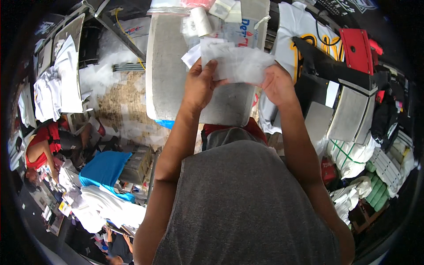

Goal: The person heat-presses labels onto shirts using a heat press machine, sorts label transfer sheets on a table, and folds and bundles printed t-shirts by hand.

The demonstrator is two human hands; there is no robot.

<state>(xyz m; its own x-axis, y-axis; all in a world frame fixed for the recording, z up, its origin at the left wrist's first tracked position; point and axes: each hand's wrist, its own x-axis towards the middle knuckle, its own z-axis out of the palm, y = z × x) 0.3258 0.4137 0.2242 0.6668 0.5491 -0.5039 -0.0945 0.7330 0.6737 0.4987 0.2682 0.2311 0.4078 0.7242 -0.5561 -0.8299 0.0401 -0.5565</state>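
Both my hands hold a fanned strip of translucent white sheets above a grey, round-cornered board. My left hand is closed on the left end, its thumb on top. The right end is pinched in my right hand, with the fingers partly behind the sheets. Small white paper sticks out beside my left hand. Just beyond the sheets lie a white roll and a clear plastic bag with red and blue print. Faint marks show on the sheets, too blurred to make out.
At right are a white jersey with black and yellow lettering, a red metal panel and more grey boards. White shirts hang over a board at left. A person in red and another person work at lower left.
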